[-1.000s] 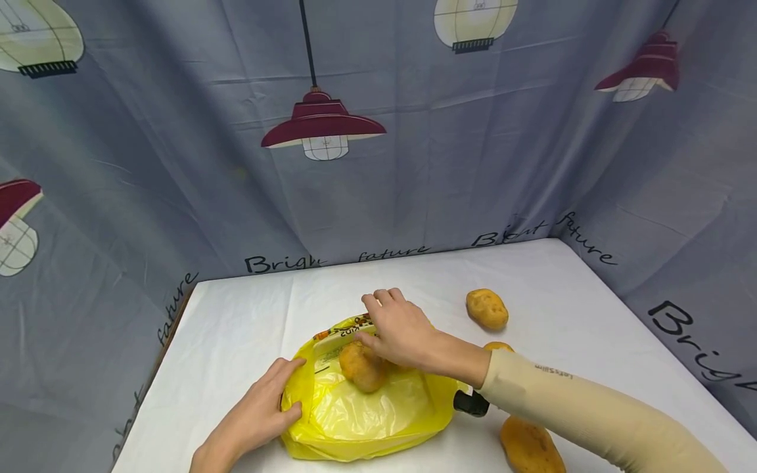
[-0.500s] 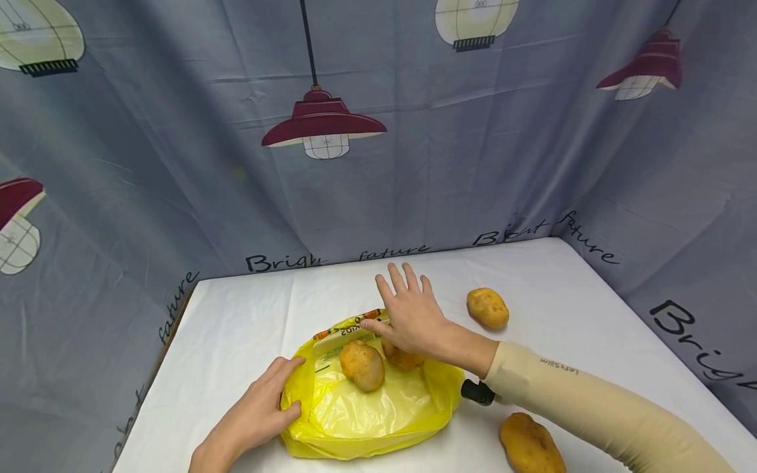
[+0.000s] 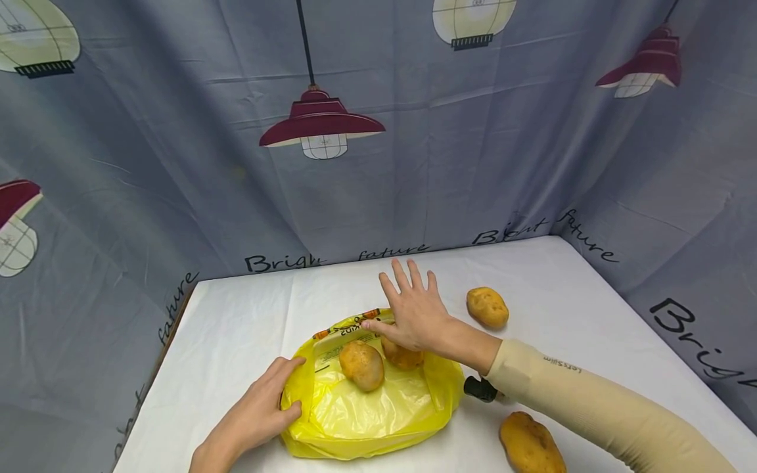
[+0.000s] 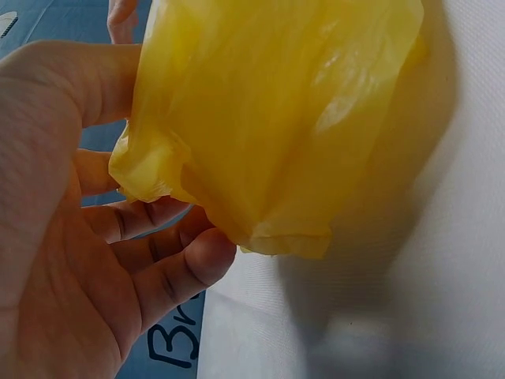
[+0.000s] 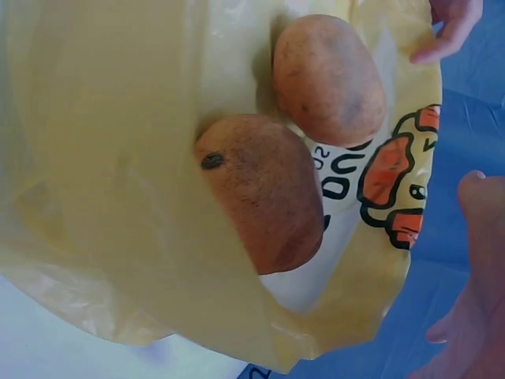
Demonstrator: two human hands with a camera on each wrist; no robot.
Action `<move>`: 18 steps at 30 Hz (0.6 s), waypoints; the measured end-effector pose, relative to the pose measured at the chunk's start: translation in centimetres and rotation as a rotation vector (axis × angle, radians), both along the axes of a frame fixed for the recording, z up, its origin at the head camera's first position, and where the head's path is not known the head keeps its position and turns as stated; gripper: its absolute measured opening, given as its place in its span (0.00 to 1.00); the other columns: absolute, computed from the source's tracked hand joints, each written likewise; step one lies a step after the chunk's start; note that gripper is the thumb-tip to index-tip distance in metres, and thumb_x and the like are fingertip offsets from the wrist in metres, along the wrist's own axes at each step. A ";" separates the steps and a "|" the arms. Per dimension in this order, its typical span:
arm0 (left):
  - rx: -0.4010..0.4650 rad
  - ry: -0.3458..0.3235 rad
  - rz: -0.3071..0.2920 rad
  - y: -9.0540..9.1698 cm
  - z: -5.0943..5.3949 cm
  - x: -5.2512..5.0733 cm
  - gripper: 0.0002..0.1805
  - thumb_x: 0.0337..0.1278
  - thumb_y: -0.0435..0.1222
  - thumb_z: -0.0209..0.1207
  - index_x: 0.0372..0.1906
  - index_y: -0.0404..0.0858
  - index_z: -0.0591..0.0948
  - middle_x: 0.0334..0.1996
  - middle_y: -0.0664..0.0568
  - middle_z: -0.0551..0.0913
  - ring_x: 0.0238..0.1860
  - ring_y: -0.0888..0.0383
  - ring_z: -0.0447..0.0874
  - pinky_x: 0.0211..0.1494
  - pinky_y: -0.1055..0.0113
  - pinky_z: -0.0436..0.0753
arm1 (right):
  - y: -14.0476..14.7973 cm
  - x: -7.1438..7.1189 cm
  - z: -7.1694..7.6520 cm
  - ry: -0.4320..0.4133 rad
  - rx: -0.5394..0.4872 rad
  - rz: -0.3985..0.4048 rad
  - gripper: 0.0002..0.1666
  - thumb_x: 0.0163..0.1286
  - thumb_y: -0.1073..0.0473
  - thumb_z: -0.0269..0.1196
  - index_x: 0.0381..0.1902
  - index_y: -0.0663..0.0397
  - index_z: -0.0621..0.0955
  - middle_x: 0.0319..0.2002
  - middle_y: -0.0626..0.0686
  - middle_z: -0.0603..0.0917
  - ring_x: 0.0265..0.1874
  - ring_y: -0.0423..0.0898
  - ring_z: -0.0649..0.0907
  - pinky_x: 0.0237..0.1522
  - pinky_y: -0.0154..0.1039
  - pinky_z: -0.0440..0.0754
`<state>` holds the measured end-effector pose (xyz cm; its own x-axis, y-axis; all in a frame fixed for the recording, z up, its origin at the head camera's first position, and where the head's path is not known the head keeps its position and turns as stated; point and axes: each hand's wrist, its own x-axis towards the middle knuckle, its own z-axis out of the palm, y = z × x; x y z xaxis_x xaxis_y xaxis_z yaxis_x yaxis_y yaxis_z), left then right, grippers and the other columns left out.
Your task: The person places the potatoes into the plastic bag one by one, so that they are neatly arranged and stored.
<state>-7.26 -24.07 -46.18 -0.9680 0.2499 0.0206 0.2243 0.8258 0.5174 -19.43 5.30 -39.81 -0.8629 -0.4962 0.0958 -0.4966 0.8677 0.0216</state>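
Observation:
A yellow plastic bag (image 3: 367, 427) lies on the table with its mouth facing up. Two potatoes, a nearer one (image 3: 362, 366) and a farther one (image 3: 402, 355), rest inside it; the right wrist view shows both potatoes close together beside printed lettering. My left hand (image 3: 260, 407) holds the bag's left rim, and in the left wrist view the yellow film (image 4: 268, 118) passes between thumb and fingers. Above the bag's far right edge, my right hand (image 3: 414, 312) is spread with straight fingers and holds nothing. It partly covers the farther potato.
On the white table (image 3: 236, 328), one potato (image 3: 487, 307) lies at the far right and a large potato (image 3: 532, 443) at the near right. A black device (image 3: 480, 389) sits under my right wrist. Grey printed curtains (image 3: 207, 164) enclose the table.
My right hand has straightened and spread its fingers and moved away and slightly right, uncovering the farther potato in the bag. A potato on the table is now behind the right forearm. My left hand stays put.

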 end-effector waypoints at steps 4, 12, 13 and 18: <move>0.003 -0.010 0.004 0.0 0.0 0.0 0.37 0.49 0.36 0.63 0.70 0.40 0.71 0.54 0.63 0.72 0.50 0.64 0.73 0.58 0.57 0.76 | 0.3 -0.2 -0.2 -0.009 0.000 -0.005 0.60 0.64 0.16 0.42 0.79 0.52 0.58 0.77 0.66 0.55 0.75 0.67 0.51 0.66 0.72 0.55; 0.002 -0.016 0.001 0.0 0.0 -0.1 0.37 0.49 0.36 0.62 0.70 0.41 0.71 0.54 0.63 0.72 0.50 0.64 0.73 0.58 0.57 0.77 | 1.6 -1.3 -0.1 -0.036 -0.044 -0.065 0.60 0.65 0.17 0.43 0.79 0.53 0.59 0.77 0.66 0.55 0.75 0.68 0.50 0.66 0.72 0.53; 0.001 -0.016 0.001 0.0 0.0 -0.1 0.37 0.49 0.36 0.62 0.70 0.41 0.71 0.54 0.63 0.72 0.50 0.64 0.74 0.58 0.56 0.77 | 1.8 -1.5 -0.1 -0.037 -0.052 -0.075 0.60 0.65 0.17 0.43 0.79 0.53 0.59 0.76 0.67 0.55 0.75 0.68 0.50 0.66 0.72 0.53; -0.003 -0.009 -0.001 0.1 0.0 -0.1 0.37 0.49 0.36 0.62 0.70 0.40 0.71 0.54 0.62 0.72 0.50 0.64 0.74 0.58 0.57 0.77 | 2.7 -2.2 0.0 -0.053 -0.087 -0.114 0.58 0.67 0.19 0.44 0.78 0.56 0.60 0.74 0.69 0.58 0.74 0.70 0.52 0.65 0.73 0.54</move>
<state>-7.39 -23.98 -46.17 -0.9680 0.2508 0.0112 0.2203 0.8272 0.5169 -21.63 8.01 -39.86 -0.9181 -0.3869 0.0866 -0.3935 0.9159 -0.0798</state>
